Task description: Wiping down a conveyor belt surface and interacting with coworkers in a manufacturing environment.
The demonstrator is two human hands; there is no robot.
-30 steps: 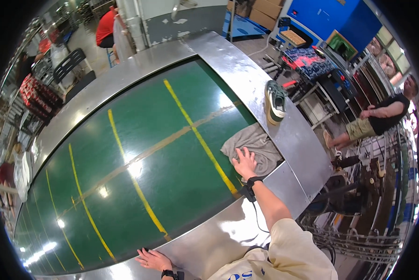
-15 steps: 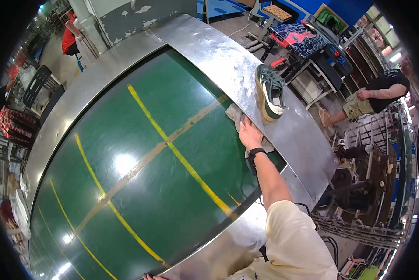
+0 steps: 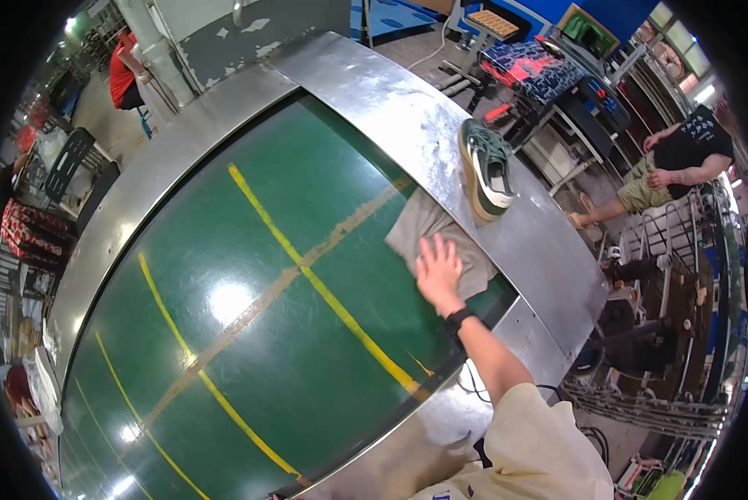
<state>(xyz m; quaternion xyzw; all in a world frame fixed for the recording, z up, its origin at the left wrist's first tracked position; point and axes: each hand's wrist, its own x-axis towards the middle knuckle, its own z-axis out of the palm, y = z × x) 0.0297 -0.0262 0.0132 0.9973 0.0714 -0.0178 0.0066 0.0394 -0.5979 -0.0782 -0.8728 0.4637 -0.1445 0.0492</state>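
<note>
My right hand (image 3: 439, 272), with a dark band at its wrist, lies over a grey-brown cloth (image 3: 420, 223). Its fingers are spread, and the palm hides part of the cloth. The cloth is spread out at the right end of a green conveyor belt (image 3: 257, 367), against the metal edge. Beyond the hand, a dark green and white sneaker (image 3: 485, 171) stands on the metal border (image 3: 549, 250). My left hand is out of view.
Yellow lines and a worn brown stripe (image 3: 257, 308) mark the belt. A seated person in a black shirt (image 3: 697, 150) is at the right, beside wire racks (image 3: 674, 242). A person in red (image 3: 124, 79) sits at the far left. A black chair (image 3: 70, 162) stands left.
The cloth, bunched under my right hand before, now lies flatter and wider. My right hand has drawn back toward me with its fingers spread. My left fingertips have left the lower edge.
</note>
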